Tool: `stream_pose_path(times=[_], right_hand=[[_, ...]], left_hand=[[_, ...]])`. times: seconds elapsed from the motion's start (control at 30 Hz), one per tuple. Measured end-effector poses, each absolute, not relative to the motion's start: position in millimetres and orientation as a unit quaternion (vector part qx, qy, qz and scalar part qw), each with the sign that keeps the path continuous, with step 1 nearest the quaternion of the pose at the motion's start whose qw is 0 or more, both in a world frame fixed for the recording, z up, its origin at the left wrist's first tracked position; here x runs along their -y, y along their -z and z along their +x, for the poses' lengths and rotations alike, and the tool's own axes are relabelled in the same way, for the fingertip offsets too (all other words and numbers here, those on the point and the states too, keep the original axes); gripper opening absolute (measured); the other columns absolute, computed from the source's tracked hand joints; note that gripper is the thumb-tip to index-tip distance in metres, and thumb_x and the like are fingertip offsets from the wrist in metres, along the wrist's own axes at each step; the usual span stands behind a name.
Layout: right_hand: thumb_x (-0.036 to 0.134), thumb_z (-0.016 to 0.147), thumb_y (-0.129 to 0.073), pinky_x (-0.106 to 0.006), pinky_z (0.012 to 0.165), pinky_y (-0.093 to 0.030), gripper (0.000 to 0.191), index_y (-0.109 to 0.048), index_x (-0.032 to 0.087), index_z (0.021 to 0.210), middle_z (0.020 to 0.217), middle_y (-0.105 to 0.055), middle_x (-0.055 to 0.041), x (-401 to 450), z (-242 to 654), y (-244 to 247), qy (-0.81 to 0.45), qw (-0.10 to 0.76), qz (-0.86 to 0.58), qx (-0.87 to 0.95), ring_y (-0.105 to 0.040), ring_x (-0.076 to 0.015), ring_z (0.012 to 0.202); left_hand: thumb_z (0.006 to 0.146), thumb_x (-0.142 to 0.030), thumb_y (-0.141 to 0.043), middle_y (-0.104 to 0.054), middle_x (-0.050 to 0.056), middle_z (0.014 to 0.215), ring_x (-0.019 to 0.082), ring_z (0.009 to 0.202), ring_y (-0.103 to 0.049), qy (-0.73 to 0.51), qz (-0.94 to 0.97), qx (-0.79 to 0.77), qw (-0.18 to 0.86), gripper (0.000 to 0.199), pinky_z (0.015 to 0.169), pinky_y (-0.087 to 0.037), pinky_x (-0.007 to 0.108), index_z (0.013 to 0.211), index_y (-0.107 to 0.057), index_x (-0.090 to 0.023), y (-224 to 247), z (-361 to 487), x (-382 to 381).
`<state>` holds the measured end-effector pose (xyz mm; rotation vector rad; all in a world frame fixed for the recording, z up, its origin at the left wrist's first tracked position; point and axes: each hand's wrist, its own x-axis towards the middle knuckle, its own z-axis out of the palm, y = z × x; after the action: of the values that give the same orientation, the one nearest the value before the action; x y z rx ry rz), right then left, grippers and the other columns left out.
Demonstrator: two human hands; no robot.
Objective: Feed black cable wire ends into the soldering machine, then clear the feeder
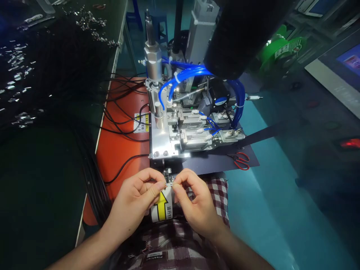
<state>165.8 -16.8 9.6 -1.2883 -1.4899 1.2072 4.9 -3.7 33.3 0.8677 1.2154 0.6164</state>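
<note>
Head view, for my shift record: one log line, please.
left hand: pinches small piece | right hand: pinches same piece | red-handled tool: on dark plate

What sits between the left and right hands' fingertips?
A small shiny piece, pinched between the left hand and right hand; the head view shows it, but too small to identify.

A small metallic piece (169, 184) is pinched between the fingertips of the left hand (140, 195) and the right hand (195, 200), above a label with a yellow arrow (161, 206). Beyond them, a metal machine (194, 127) fitted with blue tubes (194, 70) is seen. Black cables (123, 129) are spread over an orange surface (118, 150); red-handled scissors (241, 161) are laid on a dark plate (208, 163).
</note>
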Motion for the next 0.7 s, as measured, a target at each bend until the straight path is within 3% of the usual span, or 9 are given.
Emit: stream_pose_path(times=[0.2,0.4,0.7], right_hand=[[0.017,0.088,-0.048,-0.028,0.065,-0.040,0.011,-0.051,0.020,0.077,0.076,-0.052,-0.0004,12.5,170.1,-10.2,-0.485,0.388,-0.504,0.601,-0.050,-0.0144,0.070],[0.017,0.086,-0.051,-0.027,0.064,-0.040,0.011,-0.053,0.020,0.076,0.075,-0.054,0.0002,14.7,170.3,-11.7,-0.482,0.396,-0.512,0.591,-0.051,-0.0134,0.069],[0.023,0.086,-0.051,-0.026,0.059,-0.044,0.008,-0.057,0.018,0.082,0.071,-0.054,0.0004,12.5,171.3,-4.5,-0.570,0.408,-0.510,0.499,-0.052,-0.0122,0.062]], left_hand=[[0.082,-0.042,-0.058,-0.032,-0.010,0.051,0.005,0.044,-0.023,-0.224,0.402,-0.535,0.708,0.023,0.039,-0.020,0.015,0.088,-0.054,-0.020,-38.4,6.8,-5.8],[0.081,-0.035,-0.058,-0.030,-0.010,0.045,0.004,0.041,-0.022,-0.206,0.447,-0.548,0.677,0.020,0.038,-0.015,0.016,0.075,-0.060,-0.016,-37.8,7.4,-4.8],[0.076,-0.039,-0.062,-0.025,-0.011,0.043,0.004,0.040,-0.017,-0.236,0.354,-0.569,0.704,0.023,0.038,-0.015,0.015,0.070,-0.056,-0.017,-39.2,10.9,-5.3]])
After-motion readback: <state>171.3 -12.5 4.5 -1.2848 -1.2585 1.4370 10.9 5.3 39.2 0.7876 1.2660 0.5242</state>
